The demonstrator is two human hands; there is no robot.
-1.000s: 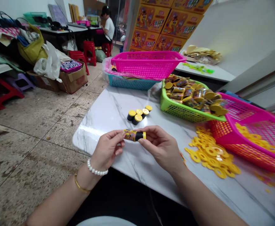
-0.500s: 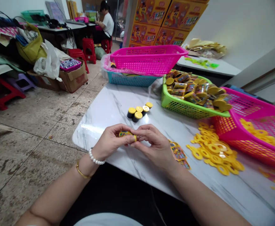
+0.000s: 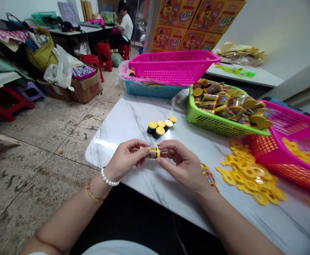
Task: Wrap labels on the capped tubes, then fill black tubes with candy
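Note:
My left hand [image 3: 129, 156] is closed around a small canister [image 3: 153, 153] with a printed label and a yellow end, held sideways above the table's near edge. My right hand [image 3: 182, 163] has its thumb and forefinger at the canister's right end, on either side of it; the other fingers are curled. Just beyond my hands stand several black tubs with yellow lids [image 3: 159, 131]. Printed label pieces [image 3: 208, 174] lie beside my right wrist, partly hidden by it.
A heap of yellow rings [image 3: 250, 173] lies on the marbled table [image 3: 117, 124], right of me. Behind it stand a green basket [image 3: 215, 122] of labelled canisters and a pink basket [image 3: 271, 141] holding more rings. Another pink basket [image 3: 170, 67] sits atop a blue one [image 3: 149, 89]. A person [image 3: 124, 26] sits far back.
The canister's printed side and yellow end now show more between my hands. My right fingers have opened slightly around its end. The view has shifted a little to the left.

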